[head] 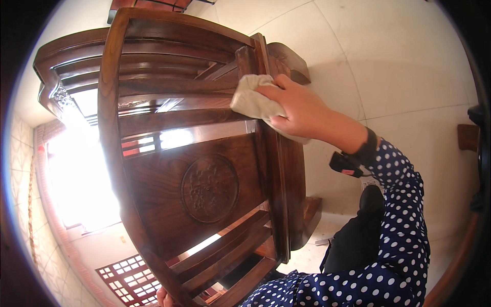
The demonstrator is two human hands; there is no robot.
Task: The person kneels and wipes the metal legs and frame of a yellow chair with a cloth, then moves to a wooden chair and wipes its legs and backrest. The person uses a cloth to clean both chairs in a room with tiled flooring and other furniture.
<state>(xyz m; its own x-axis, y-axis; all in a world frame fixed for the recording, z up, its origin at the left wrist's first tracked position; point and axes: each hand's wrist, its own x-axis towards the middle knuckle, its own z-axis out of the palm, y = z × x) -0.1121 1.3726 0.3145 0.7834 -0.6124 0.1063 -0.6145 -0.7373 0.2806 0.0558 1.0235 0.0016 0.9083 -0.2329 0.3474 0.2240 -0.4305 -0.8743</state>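
Observation:
A dark wooden chair (153,176) with a carved round medallion (210,188) in its panel and slats on both sides fills the middle. My right hand (303,109), coming from the right with a black band at the wrist, holds a crumpled pale cloth (255,98) against the frame member at the ends of the slats. At the bottom edge my left hand (165,298) is mostly hidden; its fingers are around the chair's long curved rail (111,96). A small black device (343,164) hangs by the right wrist.
More dark wooden furniture (71,42) with carved trim stands behind the chair at left. Pale floor tiles (402,73) lie at right. A bright window (82,172) and a lattice panel (130,278) are at left. My dark-clad leg (356,234) is beside the chair.

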